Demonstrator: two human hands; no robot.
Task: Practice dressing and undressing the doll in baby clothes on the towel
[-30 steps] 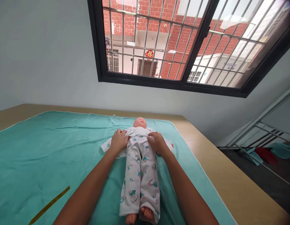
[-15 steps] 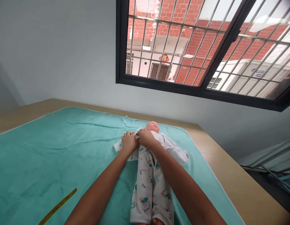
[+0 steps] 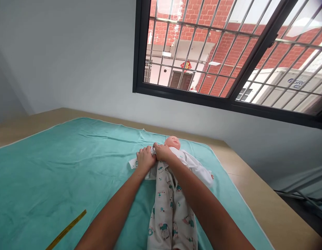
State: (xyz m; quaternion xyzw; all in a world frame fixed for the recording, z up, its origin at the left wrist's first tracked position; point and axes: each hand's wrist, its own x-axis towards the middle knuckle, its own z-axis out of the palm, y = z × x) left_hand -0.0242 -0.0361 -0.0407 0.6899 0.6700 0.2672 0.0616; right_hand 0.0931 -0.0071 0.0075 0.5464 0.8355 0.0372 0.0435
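A baby doll (image 3: 172, 142) lies on its back, head away from me, in a white shirt (image 3: 198, 168) and white trousers with a green print (image 3: 163, 205). Its sleeve on the right side is stretched out, with the doll's small hand showing at the cuff. On the left side of the chest, my left hand (image 3: 145, 158) has its fingers curled over the shirt near the left sleeve. Right beside it, my right hand (image 3: 162, 152) pinches the shirt fabric below the doll's head. The doll's left-side arm is hidden by my hands and the cloth.
A green sheet (image 3: 72, 166) covers much of the wooden surface (image 3: 251, 187). A yellow tape strip (image 3: 67, 229) lies at the lower left. Behind stand a pale wall and a barred window (image 3: 192, 90). Metal rails (image 3: 301, 194) are at the far right.
The view has shifted slightly, so everything sits a little further right. Both hands stay together on the shirt, with the fabric between them bunched slightly differently.
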